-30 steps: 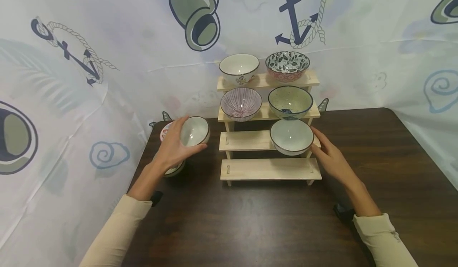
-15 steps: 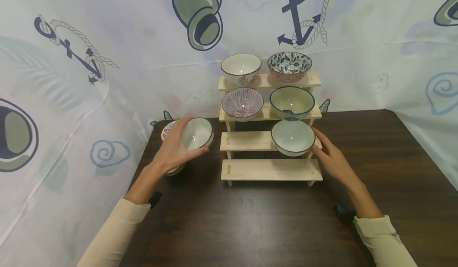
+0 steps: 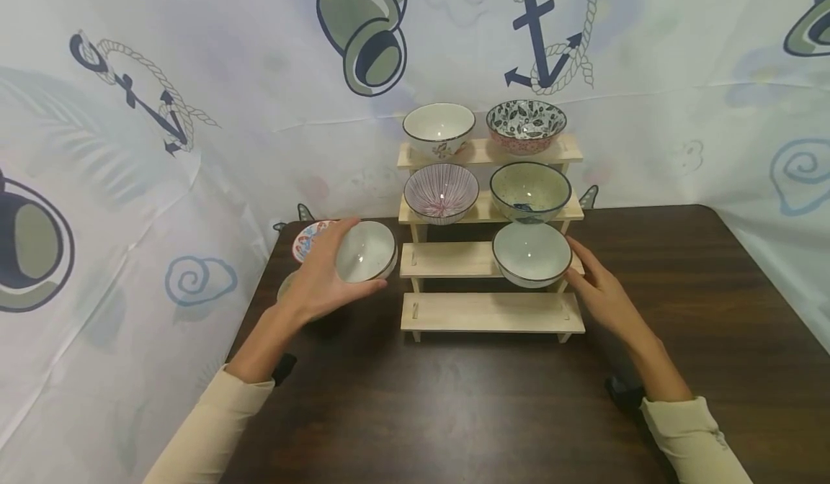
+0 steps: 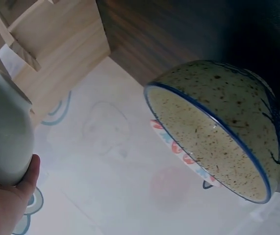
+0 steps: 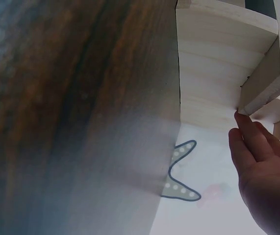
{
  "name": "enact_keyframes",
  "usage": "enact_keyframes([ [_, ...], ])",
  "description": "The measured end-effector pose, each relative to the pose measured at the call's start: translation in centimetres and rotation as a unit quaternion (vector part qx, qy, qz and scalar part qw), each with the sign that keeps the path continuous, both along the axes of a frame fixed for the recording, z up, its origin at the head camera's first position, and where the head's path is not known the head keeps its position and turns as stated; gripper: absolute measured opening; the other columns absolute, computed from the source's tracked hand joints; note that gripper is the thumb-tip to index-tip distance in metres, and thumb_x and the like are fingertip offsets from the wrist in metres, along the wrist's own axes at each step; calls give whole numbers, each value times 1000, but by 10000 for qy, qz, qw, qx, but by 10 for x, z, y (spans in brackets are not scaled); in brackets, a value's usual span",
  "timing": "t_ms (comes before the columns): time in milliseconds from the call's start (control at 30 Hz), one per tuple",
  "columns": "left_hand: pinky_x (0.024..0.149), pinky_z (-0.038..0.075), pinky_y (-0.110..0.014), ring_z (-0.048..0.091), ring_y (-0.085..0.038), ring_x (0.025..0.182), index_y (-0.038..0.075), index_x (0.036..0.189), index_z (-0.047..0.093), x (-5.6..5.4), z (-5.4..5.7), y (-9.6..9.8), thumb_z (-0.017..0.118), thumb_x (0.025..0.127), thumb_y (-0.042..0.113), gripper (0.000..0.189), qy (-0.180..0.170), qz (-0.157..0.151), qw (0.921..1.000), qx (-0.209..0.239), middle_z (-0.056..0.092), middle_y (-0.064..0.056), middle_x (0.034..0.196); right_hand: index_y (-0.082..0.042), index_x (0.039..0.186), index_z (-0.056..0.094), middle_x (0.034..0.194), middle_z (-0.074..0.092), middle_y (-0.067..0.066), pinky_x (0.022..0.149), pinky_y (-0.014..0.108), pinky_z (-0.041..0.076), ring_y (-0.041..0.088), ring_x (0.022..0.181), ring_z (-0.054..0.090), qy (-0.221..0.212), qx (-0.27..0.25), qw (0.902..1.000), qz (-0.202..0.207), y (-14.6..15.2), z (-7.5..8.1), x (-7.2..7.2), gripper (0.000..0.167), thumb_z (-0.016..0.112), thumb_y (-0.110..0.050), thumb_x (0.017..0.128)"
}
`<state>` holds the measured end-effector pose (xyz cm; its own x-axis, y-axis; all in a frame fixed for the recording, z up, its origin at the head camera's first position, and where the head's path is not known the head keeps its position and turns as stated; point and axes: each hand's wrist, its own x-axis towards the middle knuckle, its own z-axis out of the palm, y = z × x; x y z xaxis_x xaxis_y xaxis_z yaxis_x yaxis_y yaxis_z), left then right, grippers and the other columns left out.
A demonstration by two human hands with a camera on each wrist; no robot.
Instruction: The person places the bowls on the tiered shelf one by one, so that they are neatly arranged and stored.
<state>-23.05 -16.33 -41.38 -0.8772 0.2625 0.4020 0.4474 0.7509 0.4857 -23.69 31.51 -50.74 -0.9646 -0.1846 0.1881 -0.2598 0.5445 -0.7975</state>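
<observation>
My left hand (image 3: 318,275) grips a white bowl (image 3: 368,253) with a dark rim, thumb and fingers on its sides, at the left of the wooden tiered stand (image 3: 493,311). In the left wrist view the same bowl (image 4: 5,127) shows its pale outside above the thumb. Another white bowl (image 3: 532,253) sits at the right of the stand's third tier from the top. Beside it is my right hand (image 3: 603,293), its fingers extended. The right wrist view has those fingertips (image 5: 242,120) right at the stand's wooden side.
A speckled bowl with a blue rim (image 4: 218,127) stands on the table, mostly behind my left hand in the head view. Behind it is a red-and-blue patterned bowl (image 3: 306,239). The upper tiers hold a floral-inside bowl (image 3: 527,125), purple-striped bowl (image 3: 441,192), green bowl (image 3: 530,190) and white bowl (image 3: 439,127).
My left hand has moved slightly right with the white bowl, nearer the stand, uncovering more of the patterned bowl. The right hand has stayed beside the stand.
</observation>
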Motion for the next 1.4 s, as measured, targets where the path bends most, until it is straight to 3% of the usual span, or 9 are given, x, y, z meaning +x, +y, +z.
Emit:
enact_keyframes([
  [133,107,45,-59,46,-31,141,20,156,40,-1,-1,8,93,67,52,108,5,-131,9999,-21,49,-8,154,-35,166,18,168,30,17,103,70,46,51,140,47,16,-44,10000,-44,4,-1,2,64,47,-40,110],
  [300,107,46,-59,47,-31,141,19,155,41,6,-1,12,93,66,52,109,54,-176,9998,-7,50,-8,154,-33,166,19,168,32,17,102,68,49,49,137,52,5,-81,10000,25,2,1,2,64,49,-37,110],
  [500,105,47,-59,48,-30,139,21,155,42,10,4,14,93,66,53,107,196,-225,9995,-40,51,-7,153,-32,166,20,168,33,17,102,68,49,49,137,52,-9,-199,9998,70,-3,3,1,64,49,-36,110],
  [733,112,43,-57,46,-30,143,18,155,42,9,9,22,93,66,53,108,270,-393,9988,-65,50,-8,154,-32,166,20,167,32,17,103,68,48,49,138,51,50,-128,9999,-32,0,-1,-3,63,48,-39,110],
  [1067,107,47,-55,47,-28,140,18,155,42,14,10,37,93,65,52,108,258,-633,9976,-46,51,-7,152,-31,166,21,167,33,18,104,68,48,50,138,51,19,-220,9998,-4,0,-4,-1,63,48,-39,110],
  [1400,105,49,-52,50,-25,136,11,152,44,14,8,47,93,65,54,109,225,-733,9971,-31,53,-7,148,-31,166,21,166,35,17,106,67,47,48,141,48,38,-221,9997,-10,0,-3,0,63,49,-40,109],
])
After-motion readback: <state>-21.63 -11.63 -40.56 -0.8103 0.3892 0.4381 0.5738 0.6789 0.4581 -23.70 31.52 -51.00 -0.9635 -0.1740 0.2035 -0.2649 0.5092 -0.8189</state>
